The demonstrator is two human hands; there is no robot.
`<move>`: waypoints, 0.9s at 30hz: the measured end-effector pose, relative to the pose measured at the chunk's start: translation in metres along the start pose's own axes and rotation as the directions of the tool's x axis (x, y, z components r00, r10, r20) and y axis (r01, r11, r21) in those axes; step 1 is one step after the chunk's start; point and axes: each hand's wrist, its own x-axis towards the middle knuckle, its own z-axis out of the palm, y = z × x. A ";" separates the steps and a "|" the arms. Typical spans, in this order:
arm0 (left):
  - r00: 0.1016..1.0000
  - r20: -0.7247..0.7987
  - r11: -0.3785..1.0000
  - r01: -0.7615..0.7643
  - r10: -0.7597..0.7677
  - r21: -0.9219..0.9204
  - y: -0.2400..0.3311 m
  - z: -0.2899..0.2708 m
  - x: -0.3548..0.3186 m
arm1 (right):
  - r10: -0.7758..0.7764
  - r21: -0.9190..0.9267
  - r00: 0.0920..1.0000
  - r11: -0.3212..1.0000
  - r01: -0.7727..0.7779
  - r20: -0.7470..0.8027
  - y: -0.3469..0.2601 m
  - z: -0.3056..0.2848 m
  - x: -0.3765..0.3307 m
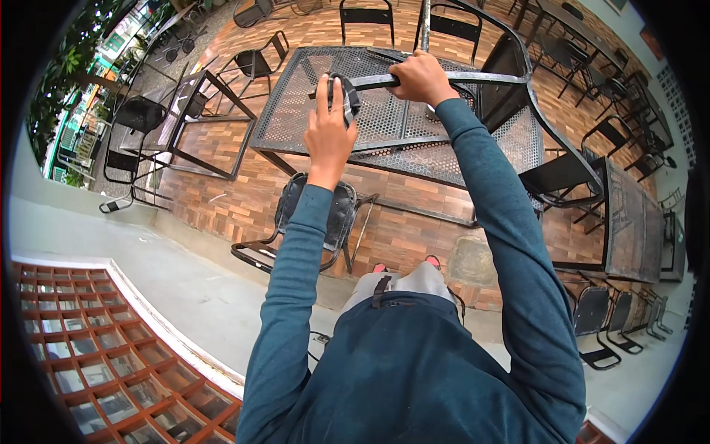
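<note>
A black metal chair [534, 96] lies tipped over on a black perforated metal table [296, 96], its frame reaching across the top. My right hand [423, 78] is wrapped round a flat, worn bar of that chair's frame. At the bar's left end, my left hand [330, 137] holds a small black-and-grey pad [350, 100] against the metal. Its fingers lie long over the pad, which partly hides the bar's end. What the pad is made of cannot be made out.
Right below the table's near edge stands a black padded chair [318, 211]. Another metal table [194, 126] is at the left, and a mesh table [629, 222] at the right. Several chairs stand around. A low pale ledge [170, 274] borders the wood-patterned floor [222, 196].
</note>
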 end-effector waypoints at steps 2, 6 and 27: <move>0.999 -0.052 0.999 -0.007 0.005 -0.037 0.001 0.002 0.002 | 0.004 0.028 1.000 1.000 -0.003 -0.021 0.000 0.000 0.000; 0.997 0.055 0.992 0.064 -0.058 -0.111 0.007 -0.001 0.025 | 0.004 0.056 0.999 0.998 -0.002 -0.041 0.001 -0.001 -0.003; 0.986 0.070 0.986 0.155 -0.151 -0.057 0.037 0.000 0.020 | -0.010 0.080 0.999 0.997 0.013 -0.044 0.007 -0.005 -0.003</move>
